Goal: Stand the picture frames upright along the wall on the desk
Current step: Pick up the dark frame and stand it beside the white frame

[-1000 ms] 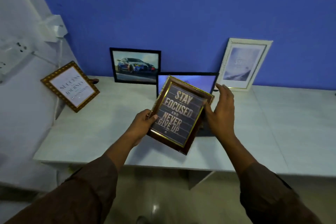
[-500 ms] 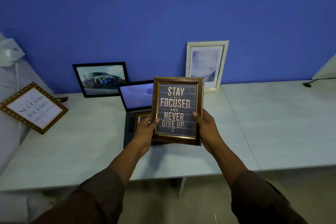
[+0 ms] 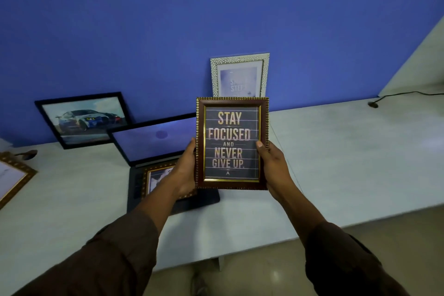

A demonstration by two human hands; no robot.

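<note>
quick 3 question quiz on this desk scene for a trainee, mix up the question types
1. True or false: both hands grip the brown frame that reads STAY FOCUSED AND NEVER GIVE UP.
2. Which frame already leans against the blue wall behind the held one? A) white frame B) a red frame C) a green frame
3. Fill in: a gold-edged frame lies flat on the keyboard of the open ______.

Key
1. True: the left hand holds its left edge, the right hand its right edge.
2. A. The car picture also leans there, further left.
3. laptop.
</note>
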